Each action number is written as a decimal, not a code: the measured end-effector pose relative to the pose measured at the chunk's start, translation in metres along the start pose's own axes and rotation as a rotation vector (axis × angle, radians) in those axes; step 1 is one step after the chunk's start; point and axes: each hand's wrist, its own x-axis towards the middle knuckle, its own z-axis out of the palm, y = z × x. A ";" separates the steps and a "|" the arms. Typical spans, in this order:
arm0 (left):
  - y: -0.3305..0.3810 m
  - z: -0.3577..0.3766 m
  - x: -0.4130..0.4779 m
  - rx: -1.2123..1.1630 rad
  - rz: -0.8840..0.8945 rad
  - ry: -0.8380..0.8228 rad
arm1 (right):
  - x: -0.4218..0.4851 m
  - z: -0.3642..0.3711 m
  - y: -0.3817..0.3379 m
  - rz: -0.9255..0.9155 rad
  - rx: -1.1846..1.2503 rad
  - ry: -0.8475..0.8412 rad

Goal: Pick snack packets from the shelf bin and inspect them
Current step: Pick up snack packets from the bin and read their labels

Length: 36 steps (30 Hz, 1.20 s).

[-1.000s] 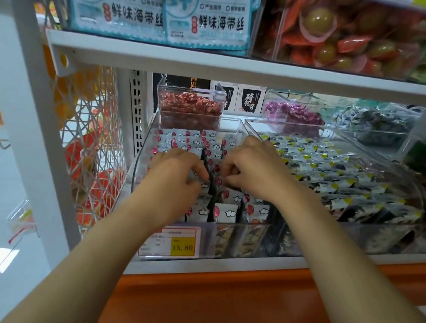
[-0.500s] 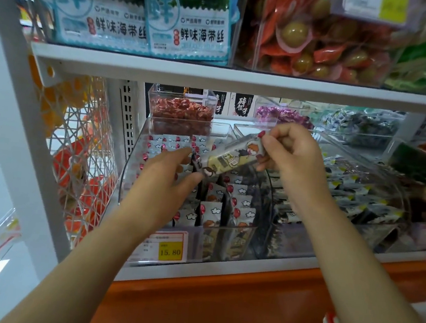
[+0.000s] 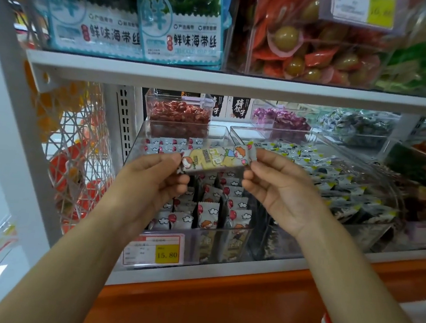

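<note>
Yellow-and-white snack packet (image 3: 217,158) with cartoon kids on it is being held up in the air, just above the clear bin (image 3: 134,144), long side running left to right and the printed face turned toward the camera. The person's left hand (image 3: 152,181) pinches the packet's left end between thumb and fingertips, and the right hand (image 3: 279,192) pinches the right end the same way, so both grips are closed on the wrapper.

Inside the bin, more packets (image 3: 209,213) stand on edge in rows, white tops with red balloons and little clouds showing. A price tag (image 3: 156,250) reading 15.80 is stuck on the bin's front. Behind the bin sits a small clear box of red-wrapped sweets (image 3: 180,113). Right of the bin there's a second bin (image 3: 349,181) full of dark packets with yellow corners. Above the bin runs a white shelf board (image 3: 241,84), and on that sit blue seaweed bags (image 3: 142,22).
</note>
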 end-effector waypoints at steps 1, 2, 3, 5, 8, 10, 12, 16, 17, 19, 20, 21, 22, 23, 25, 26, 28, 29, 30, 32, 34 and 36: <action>0.000 -0.001 0.000 -0.027 -0.011 0.005 | 0.000 0.000 0.001 -0.008 -0.005 0.006; 0.000 -0.001 0.000 -0.045 -0.016 0.010 | 0.000 0.000 0.001 -0.015 -0.004 0.011; 0.000 -0.001 0.000 -0.054 -0.016 0.016 | 0.000 0.000 0.001 -0.024 0.000 0.016; 0.000 0.001 0.000 -0.049 -0.006 0.015 | 0.000 0.001 0.002 -0.045 0.007 0.032; -0.002 0.003 -0.001 0.016 0.037 -0.017 | 0.000 0.002 0.003 -0.101 -0.031 0.082; -0.003 0.002 0.000 0.151 0.116 -0.043 | 0.000 0.003 0.004 -0.155 -0.116 0.086; -0.003 0.001 0.000 0.277 0.199 -0.052 | -0.001 0.003 0.006 -0.229 -0.232 0.072; 0.000 0.001 -0.004 0.209 0.185 -0.136 | -0.001 0.002 0.008 -0.368 -0.449 0.060; -0.001 0.002 -0.004 0.218 0.183 -0.141 | 0.000 0.001 0.009 -0.371 -0.473 0.046; -0.004 0.001 -0.002 0.290 0.203 -0.099 | 0.000 0.001 0.010 -0.351 -0.524 0.008; -0.005 0.001 -0.001 0.320 0.210 -0.081 | -0.001 0.002 0.010 -0.335 -0.543 -0.003; -0.005 0.000 -0.001 0.334 0.210 -0.078 | -0.001 0.002 0.011 -0.324 -0.550 -0.005; -0.005 -0.001 -0.001 0.339 0.207 -0.083 | -0.001 0.002 0.011 -0.323 -0.554 0.002; -0.005 -0.002 -0.001 0.353 0.210 -0.091 | -0.002 0.003 0.011 -0.331 -0.563 0.019; -0.003 -0.002 -0.002 0.422 0.234 -0.110 | -0.002 0.003 0.010 -0.352 -0.582 0.063; -0.003 -0.001 -0.004 0.459 0.246 -0.119 | -0.003 0.004 0.009 -0.361 -0.586 0.082; -0.003 0.001 -0.006 0.514 0.263 -0.135 | -0.002 0.005 0.009 -0.392 -0.609 0.127; -0.002 0.003 -0.007 0.534 0.269 -0.145 | -0.002 0.005 0.009 -0.416 -0.634 0.149; -0.002 0.004 -0.008 0.558 0.275 -0.156 | -0.002 0.004 0.009 -0.439 -0.669 0.166; -0.003 0.006 -0.009 0.616 0.279 -0.163 | -0.003 0.004 0.009 -0.483 -0.761 0.179; -0.004 0.008 -0.010 0.609 0.243 -0.158 | -0.005 0.005 0.009 -0.515 -0.836 0.158; -0.005 0.010 -0.009 0.595 0.213 -0.128 | -0.007 0.008 0.010 -0.524 -0.880 0.113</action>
